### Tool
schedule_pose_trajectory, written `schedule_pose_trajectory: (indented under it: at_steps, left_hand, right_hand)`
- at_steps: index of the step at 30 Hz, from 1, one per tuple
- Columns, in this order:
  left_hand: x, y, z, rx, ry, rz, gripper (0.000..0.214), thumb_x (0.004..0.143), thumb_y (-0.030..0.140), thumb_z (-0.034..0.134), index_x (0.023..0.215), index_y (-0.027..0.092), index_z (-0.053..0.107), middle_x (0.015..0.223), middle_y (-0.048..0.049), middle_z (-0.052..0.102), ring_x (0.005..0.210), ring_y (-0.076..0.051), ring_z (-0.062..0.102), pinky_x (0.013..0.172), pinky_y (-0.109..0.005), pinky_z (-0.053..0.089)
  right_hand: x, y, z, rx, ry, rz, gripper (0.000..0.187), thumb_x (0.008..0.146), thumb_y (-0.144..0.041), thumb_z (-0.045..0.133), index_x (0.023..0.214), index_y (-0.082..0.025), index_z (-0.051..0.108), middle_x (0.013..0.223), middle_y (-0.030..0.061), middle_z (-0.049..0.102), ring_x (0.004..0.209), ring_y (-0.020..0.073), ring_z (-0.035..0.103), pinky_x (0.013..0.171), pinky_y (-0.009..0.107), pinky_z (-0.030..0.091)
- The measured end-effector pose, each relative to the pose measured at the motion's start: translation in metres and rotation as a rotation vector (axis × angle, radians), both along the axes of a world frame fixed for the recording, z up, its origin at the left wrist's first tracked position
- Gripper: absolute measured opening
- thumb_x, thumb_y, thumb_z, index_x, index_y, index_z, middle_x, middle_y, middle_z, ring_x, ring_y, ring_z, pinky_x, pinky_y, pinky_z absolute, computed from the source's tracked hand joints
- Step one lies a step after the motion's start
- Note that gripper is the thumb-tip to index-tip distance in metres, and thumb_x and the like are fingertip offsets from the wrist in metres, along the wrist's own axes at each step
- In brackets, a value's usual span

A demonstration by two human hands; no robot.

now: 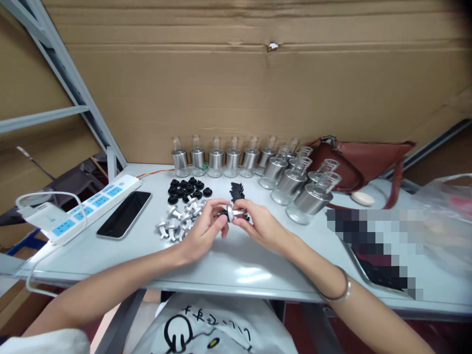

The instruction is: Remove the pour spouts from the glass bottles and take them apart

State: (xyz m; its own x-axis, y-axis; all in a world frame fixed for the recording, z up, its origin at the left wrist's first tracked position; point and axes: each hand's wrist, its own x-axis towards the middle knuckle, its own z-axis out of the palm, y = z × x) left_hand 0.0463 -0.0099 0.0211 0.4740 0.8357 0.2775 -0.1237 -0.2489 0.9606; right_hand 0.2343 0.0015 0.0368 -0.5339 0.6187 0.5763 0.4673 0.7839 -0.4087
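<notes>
Above the middle of the table, both my hands grip one small assembly. My left hand (202, 231) pinches its black end (222, 213), and my right hand (262, 225) has its fingers closed on the silver metal spout piece (230, 213). My fingers partly cover where the two parts meet. Beside my left hand lies a heap of silver spout pieces (173, 228), with a group of black ringed stoppers (190, 189) behind it. Just beyond my fingertips is a row of thin black pieces (237, 191).
Glass bottles with metal sleeves (233, 158) line the back and right. A power strip (99, 201) and phone (125, 215) lie left. At right are a brown bag (372, 162), a white oval object (363, 198), a partly blurred-out tablet-like device (379, 275) and a plastic bag (448, 221).
</notes>
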Motion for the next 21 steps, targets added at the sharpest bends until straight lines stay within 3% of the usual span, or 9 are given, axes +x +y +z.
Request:
schedule_pose_trajectory:
  at_steps: [6,10,13,15,18,21]
  left_hand:
    - [-0.015,0.017,0.000,0.396,0.309,0.161,0.025,0.093,0.036,0.048,0.112,0.020,0.049,0.101,-0.0075,0.057,0.086,-0.019,0.055,0.081,-0.032,0.042]
    - [-0.018,0.018,0.002,0.583,0.355,0.160,0.022,0.093,0.031,0.047,0.113,0.021,0.049,0.097,-0.0064,0.057,0.084,-0.018,0.055,0.080,-0.032,0.044]
    - [-0.019,0.017,0.002,0.579,0.350,0.195,0.024,0.092,0.033,0.050,0.112,0.021,0.051,0.093,-0.0055,0.058,0.082,-0.018,0.055,0.078,-0.032,0.044]
    - [-0.018,0.017,0.003,0.557,0.354,0.232,0.024,0.091,0.039,0.053,0.107,0.021,0.055,0.086,-0.0044,0.059,0.078,-0.018,0.054,0.076,-0.032,0.043]
    - [-0.016,0.016,0.006,0.594,0.364,0.244,0.031,0.086,0.051,0.057,0.090,0.020,0.059,0.074,-0.0024,0.056,0.070,-0.018,0.050,0.072,-0.032,0.040]
    - [-0.016,0.017,0.009,0.604,0.397,0.205,0.041,0.085,0.059,0.053,0.078,0.019,0.057,0.068,-0.0016,0.053,0.065,-0.017,0.047,0.068,-0.030,0.037]
  right_hand:
    - [-0.003,-0.004,0.003,0.031,-0.014,-0.080,0.022,0.097,-0.038,0.038,0.100,-0.020,0.050,0.083,0.0067,0.066,0.069,0.0168,0.062,0.063,0.029,0.050]
    - [-0.002,-0.004,0.005,0.192,-0.039,-0.068,0.018,0.097,-0.030,0.039,0.100,-0.020,0.053,0.083,0.0068,0.062,0.073,0.0176,0.059,0.066,0.031,0.050]
    - [-0.002,-0.005,0.004,0.364,0.017,-0.172,0.015,0.094,-0.023,0.045,0.104,-0.022,0.056,0.088,0.0075,0.057,0.082,0.0192,0.057,0.071,0.034,0.049]
    - [-0.003,-0.008,0.003,0.423,0.051,-0.196,0.024,0.091,-0.017,0.047,0.113,-0.023,0.053,0.085,0.0056,0.056,0.075,0.0176,0.055,0.067,0.032,0.048]
    - [-0.006,-0.012,0.002,0.397,-0.018,-0.067,0.037,0.087,-0.013,0.048,0.123,-0.020,0.045,0.081,0.0039,0.059,0.067,0.0160,0.053,0.060,0.029,0.046]
    - [-0.010,-0.015,0.001,0.313,-0.061,0.005,0.032,0.088,-0.021,0.052,0.120,-0.018,0.047,0.081,0.0046,0.063,0.068,0.0158,0.057,0.061,0.028,0.047]
